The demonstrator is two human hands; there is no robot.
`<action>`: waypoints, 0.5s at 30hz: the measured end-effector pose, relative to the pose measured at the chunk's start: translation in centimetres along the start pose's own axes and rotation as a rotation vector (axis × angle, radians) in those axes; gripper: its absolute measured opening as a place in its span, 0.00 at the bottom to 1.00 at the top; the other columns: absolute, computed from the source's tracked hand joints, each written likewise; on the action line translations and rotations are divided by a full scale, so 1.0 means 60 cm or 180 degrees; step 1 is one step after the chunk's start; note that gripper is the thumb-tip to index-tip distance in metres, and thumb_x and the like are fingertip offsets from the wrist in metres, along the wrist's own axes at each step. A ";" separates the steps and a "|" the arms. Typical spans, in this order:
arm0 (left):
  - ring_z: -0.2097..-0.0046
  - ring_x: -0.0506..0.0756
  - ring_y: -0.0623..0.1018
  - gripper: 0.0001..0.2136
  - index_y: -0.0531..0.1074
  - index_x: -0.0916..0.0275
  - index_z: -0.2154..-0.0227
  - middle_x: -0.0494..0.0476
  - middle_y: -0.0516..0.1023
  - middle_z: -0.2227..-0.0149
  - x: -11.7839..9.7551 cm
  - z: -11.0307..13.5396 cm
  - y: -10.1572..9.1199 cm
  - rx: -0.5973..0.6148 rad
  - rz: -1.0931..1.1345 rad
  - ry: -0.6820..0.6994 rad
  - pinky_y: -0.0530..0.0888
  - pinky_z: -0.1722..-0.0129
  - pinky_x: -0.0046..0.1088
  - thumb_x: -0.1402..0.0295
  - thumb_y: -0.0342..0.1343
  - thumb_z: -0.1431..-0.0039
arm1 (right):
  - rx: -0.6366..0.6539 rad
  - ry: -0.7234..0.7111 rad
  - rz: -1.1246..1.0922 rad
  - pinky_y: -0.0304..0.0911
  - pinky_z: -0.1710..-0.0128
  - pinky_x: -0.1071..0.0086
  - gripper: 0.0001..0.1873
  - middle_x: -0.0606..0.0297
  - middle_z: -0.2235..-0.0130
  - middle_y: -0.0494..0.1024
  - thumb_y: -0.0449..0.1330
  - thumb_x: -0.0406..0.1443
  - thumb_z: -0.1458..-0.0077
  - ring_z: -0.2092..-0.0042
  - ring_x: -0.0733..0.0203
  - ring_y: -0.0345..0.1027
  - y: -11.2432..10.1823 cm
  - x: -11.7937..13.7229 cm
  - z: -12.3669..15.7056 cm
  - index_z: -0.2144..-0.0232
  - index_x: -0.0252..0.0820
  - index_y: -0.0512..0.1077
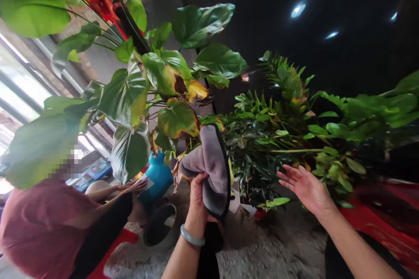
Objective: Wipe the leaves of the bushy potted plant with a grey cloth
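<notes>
My left hand (197, 196), with a pale green bangle on the wrist, is closed on a grey cloth (209, 161) with a black edge, held up against the lower leaves of a big-leaved plant (131, 91). One leaf (178, 118) just above the cloth is green with yellow and brown edges. My right hand (306, 186) is open, palm up, fingers spread toward a bushy plant with small narrow leaves (278, 130). It holds nothing.
A person in a dark red top (42, 226) sits at the lower left, hands on a blue pot (159, 176). A round dark-rimmed pot (160, 224) stands on a pale shaggy rug (268, 253). Windows at left, brick wall above, red surface at right.
</notes>
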State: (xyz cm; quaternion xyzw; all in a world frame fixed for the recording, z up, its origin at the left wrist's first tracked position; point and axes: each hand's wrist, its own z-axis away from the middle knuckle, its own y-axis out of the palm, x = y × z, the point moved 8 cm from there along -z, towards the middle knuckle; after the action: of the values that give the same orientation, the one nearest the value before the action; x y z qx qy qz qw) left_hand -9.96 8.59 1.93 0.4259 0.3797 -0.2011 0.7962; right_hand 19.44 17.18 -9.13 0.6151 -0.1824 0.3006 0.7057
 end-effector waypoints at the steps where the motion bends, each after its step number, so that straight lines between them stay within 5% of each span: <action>1: 0.68 0.57 0.80 0.09 0.74 0.60 0.74 0.50 0.80 0.76 -0.010 -0.004 0.016 0.0003 0.0040 0.0160 0.77 0.60 0.34 0.72 0.58 0.64 | 0.0016 -0.0005 -0.0022 0.68 0.52 0.50 0.08 0.60 0.61 0.84 0.63 0.44 0.51 0.56 0.46 0.77 0.004 -0.002 0.000 0.71 0.49 0.77; 4: 0.70 0.56 0.80 0.11 0.74 0.60 0.73 0.51 0.80 0.76 0.025 -0.008 0.028 -0.0080 -0.0156 0.0161 0.76 0.61 0.33 0.75 0.58 0.65 | 0.0015 0.0047 -0.0027 0.69 0.52 0.53 0.07 0.61 0.60 0.84 0.62 0.43 0.50 0.57 0.49 0.77 0.013 -0.008 0.001 0.71 0.49 0.77; 9: 0.70 0.62 0.80 0.12 0.73 0.62 0.78 0.53 0.77 0.81 0.147 0.016 -0.026 0.0177 -0.0900 -0.0564 0.77 0.63 0.40 0.79 0.55 0.73 | -0.0039 0.0272 0.0088 0.70 0.55 0.56 0.08 0.59 0.62 0.84 0.60 0.40 0.48 0.60 0.50 0.78 0.013 -0.010 0.010 0.70 0.46 0.78; 12: 0.66 0.64 0.81 0.11 0.73 0.62 0.79 0.54 0.79 0.78 0.122 0.027 0.002 0.0558 -0.0842 -0.0577 0.77 0.60 0.41 0.78 0.57 0.74 | 0.0004 0.0187 0.0023 0.68 0.51 0.54 0.08 0.60 0.62 0.83 0.61 0.42 0.48 0.57 0.48 0.77 0.014 -0.001 0.012 0.72 0.46 0.78; 15: 0.66 0.61 0.81 0.09 0.74 0.61 0.78 0.54 0.81 0.75 0.033 0.016 0.081 0.0521 -0.0759 0.0006 0.77 0.59 0.38 0.74 0.59 0.70 | -0.0063 0.0110 -0.0084 0.64 0.47 0.51 0.10 0.59 0.63 0.83 0.61 0.45 0.49 0.57 0.47 0.77 0.015 0.004 0.010 0.73 0.46 0.78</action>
State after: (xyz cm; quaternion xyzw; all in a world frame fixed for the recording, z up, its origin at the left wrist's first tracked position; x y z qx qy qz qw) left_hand -5.17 10.48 3.29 0.4414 0.4107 -0.3242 0.7290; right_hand 19.09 16.70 -8.23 0.6051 -0.1651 0.3000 0.7187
